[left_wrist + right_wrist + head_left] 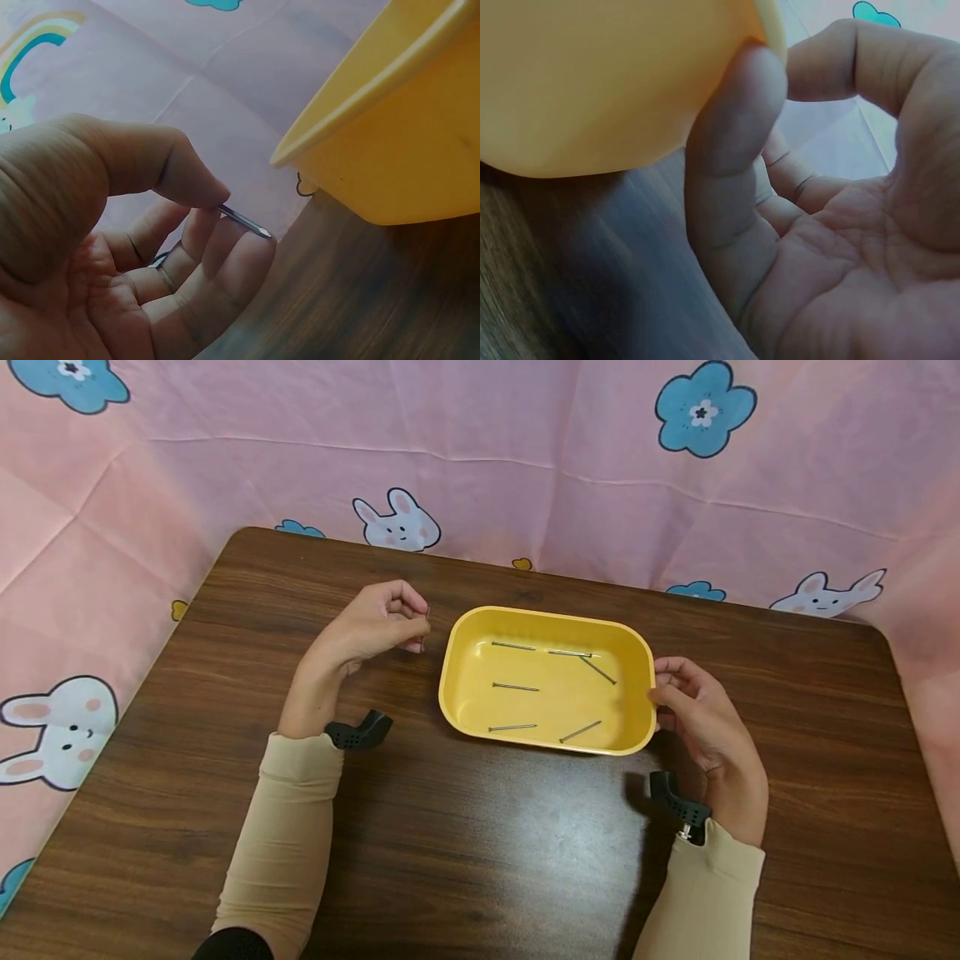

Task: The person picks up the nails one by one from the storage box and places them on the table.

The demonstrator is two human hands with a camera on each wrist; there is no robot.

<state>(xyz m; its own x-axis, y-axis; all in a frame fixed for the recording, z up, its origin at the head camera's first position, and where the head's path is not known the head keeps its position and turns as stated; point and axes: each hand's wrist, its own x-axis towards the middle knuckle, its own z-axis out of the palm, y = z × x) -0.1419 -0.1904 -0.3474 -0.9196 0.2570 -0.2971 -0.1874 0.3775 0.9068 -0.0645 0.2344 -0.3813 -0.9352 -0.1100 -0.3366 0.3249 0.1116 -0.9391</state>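
My left hand (378, 622) is to the left of the yellow plastic tray (447, 681), apart from it. Between its thumb and fingers it pinches a nail (246, 222), whose pointed tip shows in the left wrist view; the fingers cover most of the shank. At the tray's right end, my right hand (701, 706) grips the rim, thumb at the top edge and a bent finger (731, 142) against the outer wall. Several thin steel nails lie scattered on the tray floor, among them one nail (516, 687) near the middle and another nail (581, 732) at the near side.
The tray is on a dark wood-grain table (480, 860). A pink cloth (495, 410) with rabbits and blue flowers hangs behind the table and along its left side. A black wrist mount (360, 731) sticks out from the left sleeve, a similar mount (678, 800) from the right.
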